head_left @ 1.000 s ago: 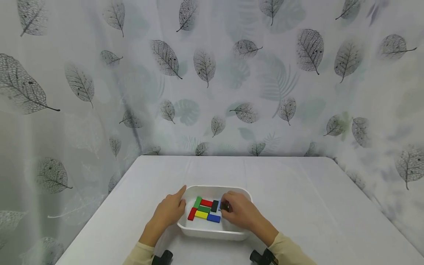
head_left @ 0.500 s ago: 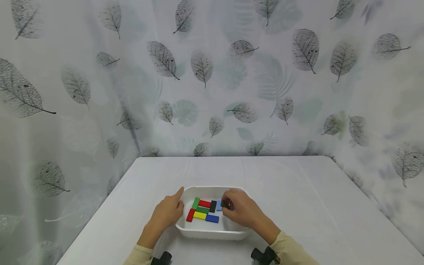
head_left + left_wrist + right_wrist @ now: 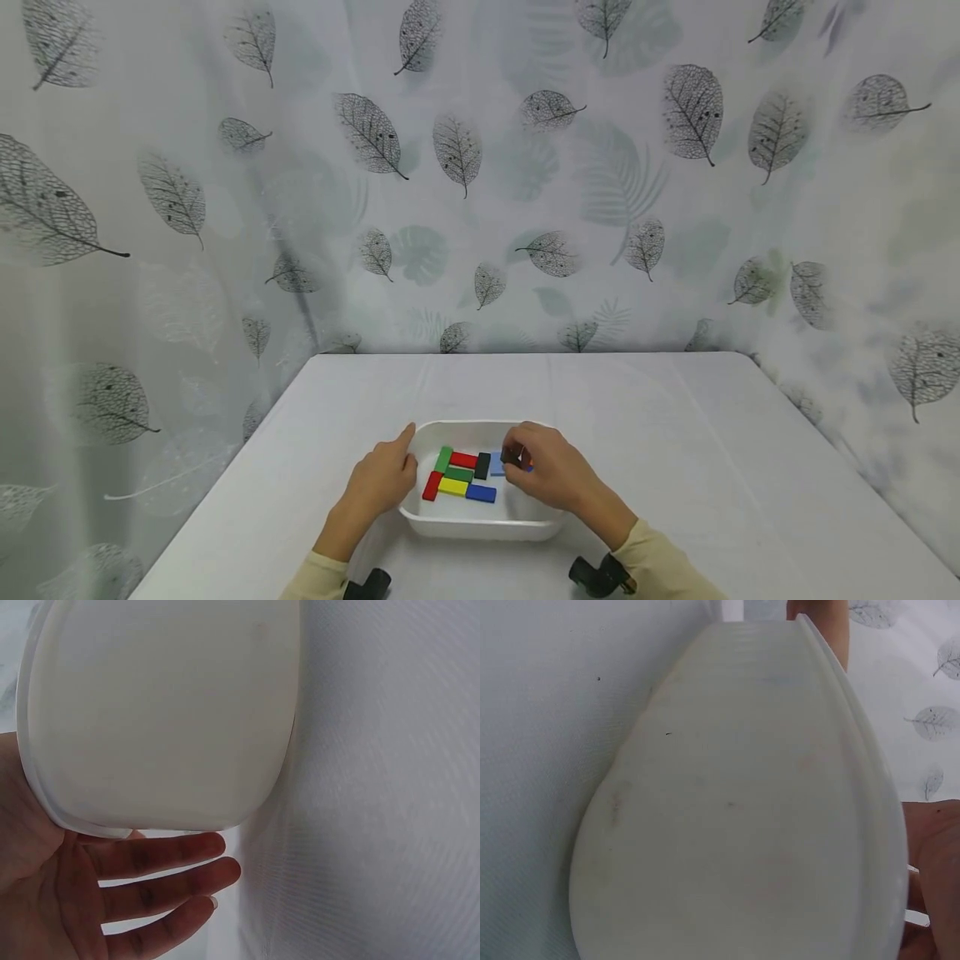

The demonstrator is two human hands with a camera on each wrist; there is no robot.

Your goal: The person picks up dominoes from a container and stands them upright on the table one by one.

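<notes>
In the head view my left hand (image 3: 386, 473) holds the left rim of a white plastic tray (image 3: 480, 529), thumb inside and index finger pointing along the rim. The left wrist view shows its other fingers (image 3: 169, 889) nearly straight beyond the tray's outer wall. My right hand (image 3: 553, 471), over the tray's right part, pinches a small dark block (image 3: 511, 457). Flat blocks lie fitted together on the tray floor: green (image 3: 443, 459), red (image 3: 463, 460), black (image 3: 482, 466), yellow (image 3: 453, 487), blue (image 3: 481, 494) and others. A light blue block (image 3: 497, 464) lies beside the right fingertips, with red and blue bits partly hidden behind them.
The tray stands on a white-covered table (image 3: 675, 450). A leaf-printed curtain (image 3: 480, 208) hangs behind and at both sides. Dark wrist cameras show near the front, one by the left sleeve (image 3: 318, 577) and one by the right sleeve (image 3: 667, 567).
The right fingers have shifted slightly right, so more of the light blue block shows. The left hand stays on the rim and the other blocks lie as before; the view moved a little.
</notes>
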